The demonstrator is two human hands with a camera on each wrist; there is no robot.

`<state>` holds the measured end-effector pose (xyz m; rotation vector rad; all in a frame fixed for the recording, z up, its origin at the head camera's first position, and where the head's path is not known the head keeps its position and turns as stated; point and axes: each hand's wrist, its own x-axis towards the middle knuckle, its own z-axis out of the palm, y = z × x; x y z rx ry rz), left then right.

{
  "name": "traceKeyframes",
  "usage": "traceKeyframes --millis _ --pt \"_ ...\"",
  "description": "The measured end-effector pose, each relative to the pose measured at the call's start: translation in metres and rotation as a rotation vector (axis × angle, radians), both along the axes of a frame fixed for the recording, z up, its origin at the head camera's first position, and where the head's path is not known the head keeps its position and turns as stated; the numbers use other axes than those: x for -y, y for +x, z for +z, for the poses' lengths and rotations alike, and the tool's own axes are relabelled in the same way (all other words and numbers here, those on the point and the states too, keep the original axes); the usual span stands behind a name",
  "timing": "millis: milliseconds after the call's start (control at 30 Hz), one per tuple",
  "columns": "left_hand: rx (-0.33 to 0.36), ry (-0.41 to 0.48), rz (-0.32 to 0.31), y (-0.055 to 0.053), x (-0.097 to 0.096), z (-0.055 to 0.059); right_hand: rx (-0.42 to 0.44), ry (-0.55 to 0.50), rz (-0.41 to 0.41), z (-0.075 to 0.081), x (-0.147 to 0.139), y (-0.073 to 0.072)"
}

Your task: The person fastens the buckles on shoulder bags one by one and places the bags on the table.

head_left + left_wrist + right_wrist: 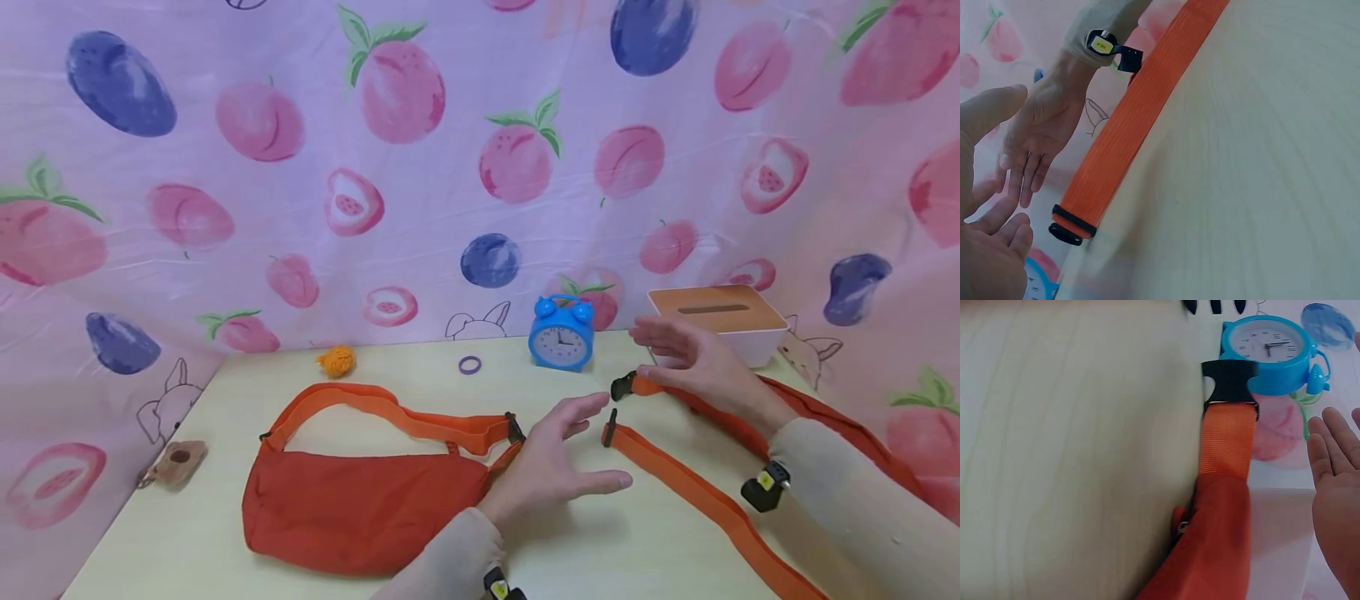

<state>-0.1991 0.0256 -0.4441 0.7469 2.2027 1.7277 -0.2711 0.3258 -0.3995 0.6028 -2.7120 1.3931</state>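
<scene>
The fingers of the left hand (551,467) reach out nearly straight, with the thumb stuck well away from them, and nothing is in its grip. The fingers of the right hand (697,362) are long and loose, a little bent, and they have hold of nothing too. Both palms seem turned toward each other, with a wide gap between.

Just under the right hand's fingertips sits a black buckle (622,387), on the short orange end of a red bag (832,412). That bag lies behind the right arm, so I can't see all of it. Nearer the person, a long orange strap (697,483) lies on the table, with a black clip (611,429) on its tip. Clip and buckle are near each other but not joined, perhaps put that way so their ends are easy to reach.

Beside the left hand rests another red bag (367,508). Its orange shoulder strap (390,408) loops behind it, likely because nobody is holding it up.

Farther back stand a blue alarm clock (561,337) and a tissue box (757,342), maybe set by the wall to leave room. A purple ring (470,365) and an orange yarn ball (337,361) lie back there too.
</scene>
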Motion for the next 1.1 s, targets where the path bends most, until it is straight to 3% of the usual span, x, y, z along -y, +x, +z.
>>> traceKeyframes --millis 133,300,567,833,1100 --pt "0.061 0.009 0.032 -0.003 -0.011 -0.007 0.016 0.008 0.012 -0.009 -0.002 -0.004" --pt "0.075 0.003 0.071 -0.008 -0.015 -0.018 0.051 0.018 0.01 -0.019 -0.004 -0.006" --pt "0.115 0.012 0.072 -0.016 -0.019 -0.028 0.057 0.063 0.01 -0.034 -0.012 -0.011" --pt "0.073 -0.018 0.071 -0.025 -0.025 -0.03 0.034 0.122 -0.004 -0.039 -0.007 -0.017" --pt "-0.023 -0.095 0.06 -0.031 -0.028 -0.035 -0.061 0.287 -0.037 -0.04 0.001 -0.018"
